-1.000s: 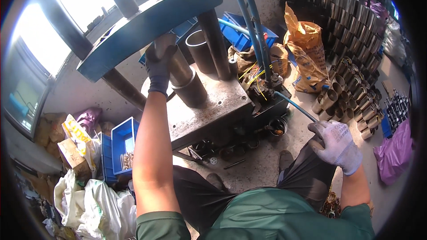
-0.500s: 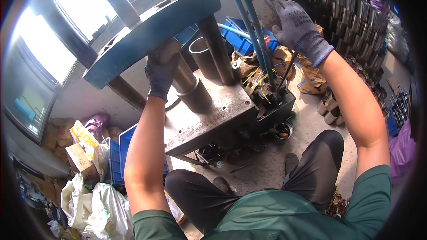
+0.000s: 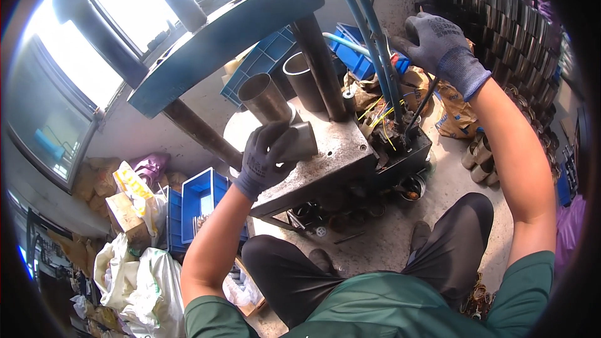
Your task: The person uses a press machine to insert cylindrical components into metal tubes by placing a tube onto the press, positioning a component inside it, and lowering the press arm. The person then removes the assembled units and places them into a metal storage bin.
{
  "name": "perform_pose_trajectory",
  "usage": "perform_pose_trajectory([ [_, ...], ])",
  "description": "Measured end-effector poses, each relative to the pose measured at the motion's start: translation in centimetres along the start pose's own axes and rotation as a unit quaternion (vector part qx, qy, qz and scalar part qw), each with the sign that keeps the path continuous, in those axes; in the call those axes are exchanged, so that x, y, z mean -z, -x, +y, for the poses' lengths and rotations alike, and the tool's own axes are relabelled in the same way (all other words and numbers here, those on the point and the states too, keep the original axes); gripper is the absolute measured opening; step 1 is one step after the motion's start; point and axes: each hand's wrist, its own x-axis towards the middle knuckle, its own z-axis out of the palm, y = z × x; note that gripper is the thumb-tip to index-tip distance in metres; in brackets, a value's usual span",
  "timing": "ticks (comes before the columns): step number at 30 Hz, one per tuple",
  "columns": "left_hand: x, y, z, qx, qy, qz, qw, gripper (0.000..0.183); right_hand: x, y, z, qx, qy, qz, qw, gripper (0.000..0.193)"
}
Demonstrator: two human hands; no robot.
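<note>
My left hand [image 3: 266, 158], in a grey work glove, is closed around a short metal sleeve [image 3: 305, 140], held tilted over the steel press table [image 3: 335, 156]. Just behind it stands an open-topped metal tube [image 3: 263, 97], its lower end partly hidden by the hand. A wider dark pipe [image 3: 299, 75] stands farther back beside a press column. The blue press plate [image 3: 231, 37] is above these pieces. My right hand [image 3: 441, 44], also gloved, is raised at the right with its fingers curled. A black lever [image 3: 422, 106] runs up behind it; the grip itself is hidden.
Blue hoses [image 3: 375, 44] hang right of the press. Blue crates [image 3: 210, 191] and white sacks [image 3: 150, 288] are at the left. Stacked metal tubes [image 3: 501, 25] line the far right wall. A small bucket [image 3: 413, 188] stands on the floor by the press.
My left hand has come down and nearer from beneath the press plate, and now holds the short sleeve. My right hand's outstretched fingers have curled in. The view has shifted slightly.
</note>
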Motion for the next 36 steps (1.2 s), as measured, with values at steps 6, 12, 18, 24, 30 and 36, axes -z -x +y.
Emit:
perform_pose_trajectory([
  [6,0.0,12.0,-2.5,0.346,0.006,-0.128,0.929,0.074,1.5,0.0,-1.3,-0.02,-0.045,-0.083,0.995,0.068],
  [12,-0.4,15.0,-5.9,0.417,-0.037,-0.176,0.891,0.069,-0.7,0.6,0.3,0.022,-0.099,-0.025,0.994,0.063],
  [18,-4.1,8.3,-6.6,0.359,-0.043,0.071,0.93,0.093,0.4,2.0,1.6,0.026,-0.132,-0.056,0.989,0.057],
  [24,-5.9,-2.7,-10.0,0.428,0.141,0.195,0.871,0.125,3.4,4.2,0.0,0.001,-0.182,-0.065,0.981,0.061],
  [30,-4.6,-3.6,-11.5,0.486,0.168,0.177,0.839,0.113,3.3,4.8,0.2,0.005,-0.062,-0.119,0.991,0.041],
  [36,3.3,-4.8,-0.7,0.215,0.108,0.173,0.955,0.097,-1.0,7.1,1.0,0.093,-0.101,-0.047,0.989,0.03],
])
